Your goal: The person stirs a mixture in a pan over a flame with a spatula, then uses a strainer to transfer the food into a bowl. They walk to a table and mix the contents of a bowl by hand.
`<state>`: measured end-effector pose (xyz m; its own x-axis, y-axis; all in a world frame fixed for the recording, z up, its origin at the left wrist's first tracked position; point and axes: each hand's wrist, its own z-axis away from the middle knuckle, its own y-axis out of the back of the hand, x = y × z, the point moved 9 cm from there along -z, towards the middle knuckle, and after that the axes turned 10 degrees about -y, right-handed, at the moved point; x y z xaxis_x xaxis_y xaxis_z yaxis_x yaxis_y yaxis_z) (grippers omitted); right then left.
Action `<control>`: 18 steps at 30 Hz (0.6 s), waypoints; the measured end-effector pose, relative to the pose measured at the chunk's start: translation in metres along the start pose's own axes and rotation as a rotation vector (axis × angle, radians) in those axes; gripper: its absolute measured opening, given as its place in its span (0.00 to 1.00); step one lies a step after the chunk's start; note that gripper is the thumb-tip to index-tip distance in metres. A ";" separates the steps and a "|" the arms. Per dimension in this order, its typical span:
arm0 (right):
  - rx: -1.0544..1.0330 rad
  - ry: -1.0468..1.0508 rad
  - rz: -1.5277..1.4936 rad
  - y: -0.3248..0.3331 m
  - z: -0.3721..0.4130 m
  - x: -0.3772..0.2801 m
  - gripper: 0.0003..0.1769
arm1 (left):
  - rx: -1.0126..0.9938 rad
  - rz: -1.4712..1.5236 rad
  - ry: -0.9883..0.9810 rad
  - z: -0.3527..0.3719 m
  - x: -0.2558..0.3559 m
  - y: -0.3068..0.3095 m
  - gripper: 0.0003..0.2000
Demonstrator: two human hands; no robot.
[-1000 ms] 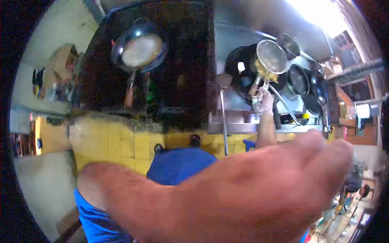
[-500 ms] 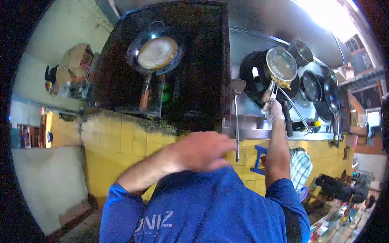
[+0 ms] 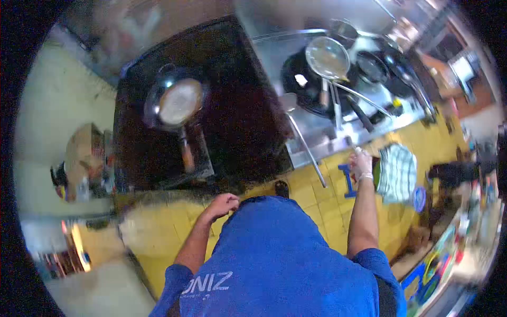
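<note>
In the head view my left hand (image 3: 224, 205) is bare, its fingers curled with nothing seen in them, beside the front of my blue shirt. My right hand (image 3: 362, 165) wears a clear glove and hangs over the floor just off the counter's front edge. Its fingers are bent together; what they hold, if anything, is blurred. Beyond it a round mesh strainer (image 3: 327, 57) rests on a black wok (image 3: 297, 79), with metal handles toward me. On the dark stove stands a wok (image 3: 153, 108) with a pale round surface inside and a wooden handle (image 3: 187, 157).
A long-handled ladle (image 3: 307, 145) juts past the steel counter (image 3: 301, 156). More black pans (image 3: 372, 67) crowd the counter's right. A checked cloth (image 3: 397, 173) hangs near a blue stool (image 3: 348, 179) on the yellow tiled floor. A cardboard box (image 3: 84, 150) is at left.
My right hand has come off the strainer's handles and back over the floor. My left hand has drawn back toward my left side. The view has turned and shifted.
</note>
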<state>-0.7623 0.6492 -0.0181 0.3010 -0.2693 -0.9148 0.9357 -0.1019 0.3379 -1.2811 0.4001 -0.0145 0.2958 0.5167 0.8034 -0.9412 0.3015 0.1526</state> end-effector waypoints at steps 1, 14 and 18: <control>0.024 0.303 0.324 0.009 0.021 0.033 0.11 | -0.134 -0.085 -0.082 -0.014 -0.009 -0.011 0.13; -0.475 -0.874 0.592 -0.058 0.627 0.304 0.11 | -0.626 0.165 -0.289 -0.038 0.132 -0.171 0.18; -0.143 -1.045 0.221 -0.032 0.635 0.330 0.10 | -0.471 0.457 -0.239 -0.101 0.184 -0.217 0.16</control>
<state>-0.8097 -0.0446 -0.1901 0.2230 -0.9597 -0.1713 0.9131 0.1441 0.3813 -1.0059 0.5111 0.0421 -0.2078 0.5006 0.8404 -0.7759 0.4389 -0.4532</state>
